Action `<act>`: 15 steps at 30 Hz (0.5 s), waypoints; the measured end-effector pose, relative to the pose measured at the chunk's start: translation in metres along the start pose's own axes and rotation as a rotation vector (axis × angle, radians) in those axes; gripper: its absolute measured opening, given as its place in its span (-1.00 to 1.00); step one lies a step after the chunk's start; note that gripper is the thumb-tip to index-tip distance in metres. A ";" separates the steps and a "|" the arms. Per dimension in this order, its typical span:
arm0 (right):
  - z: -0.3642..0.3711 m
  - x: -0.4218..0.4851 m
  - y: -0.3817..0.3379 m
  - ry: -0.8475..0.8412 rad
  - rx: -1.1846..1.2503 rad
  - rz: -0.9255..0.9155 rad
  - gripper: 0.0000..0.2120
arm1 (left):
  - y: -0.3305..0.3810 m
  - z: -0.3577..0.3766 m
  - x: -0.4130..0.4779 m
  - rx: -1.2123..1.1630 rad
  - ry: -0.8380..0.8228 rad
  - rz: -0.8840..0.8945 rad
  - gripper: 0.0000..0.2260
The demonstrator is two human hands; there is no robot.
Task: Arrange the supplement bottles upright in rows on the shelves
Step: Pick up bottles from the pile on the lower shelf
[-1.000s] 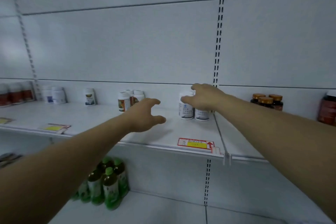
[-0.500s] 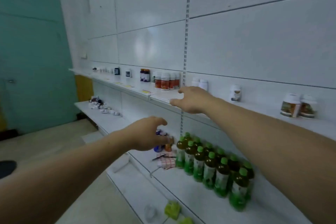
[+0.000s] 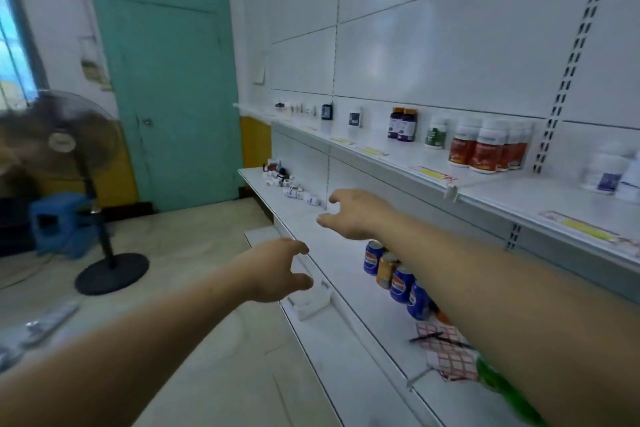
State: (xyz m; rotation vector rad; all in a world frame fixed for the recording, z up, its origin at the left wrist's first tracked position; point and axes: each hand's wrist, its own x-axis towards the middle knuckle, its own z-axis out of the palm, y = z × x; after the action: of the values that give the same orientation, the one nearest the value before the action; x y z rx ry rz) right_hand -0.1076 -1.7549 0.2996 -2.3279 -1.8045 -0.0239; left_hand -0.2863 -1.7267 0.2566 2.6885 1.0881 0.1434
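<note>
Lying on their sides, the small white plastic supplement bottles [image 3: 293,191] form a loose heap at the far end of the white metal middle shelf [image 3: 332,253]. Long axes lie flat to the board, roughly 9-to-3 o'clock; cap ends are too small to tell.

Change: a second ago the right hand [image 3: 349,215] covered upright white bottles on the upper shelf [image 3: 519,194]. The view has swung left, and both hands now reach toward the heap.

The right hand is empty, fingers half spread, with the heap apart at its 11 o'clock. At its 7 o'clock, the left hand [image 3: 280,270] is empty and loosely curled.

Judgement: upper group done; heap needs standing up next. The red-labelled white bottles [image 3: 485,151] stand upright at 2 o'clock.
</note>
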 end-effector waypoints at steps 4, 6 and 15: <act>0.029 0.101 0.007 -0.058 0.039 0.011 -0.39 | -0.050 -0.003 0.084 0.001 -0.029 -0.038 -0.44; 0.040 0.150 0.007 -0.078 0.051 0.015 -0.38 | -0.076 -0.007 0.122 -0.005 -0.040 -0.054 -0.44; 0.096 0.361 -0.022 -0.096 0.031 0.029 -0.40 | -0.222 -0.021 0.278 -0.041 -0.058 -0.025 -0.43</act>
State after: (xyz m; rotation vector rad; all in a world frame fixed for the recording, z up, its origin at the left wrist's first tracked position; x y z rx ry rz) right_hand -0.0467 -1.3880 0.2562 -2.3712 -1.8008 0.1208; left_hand -0.2394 -1.3755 0.2207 2.6254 1.0893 0.0822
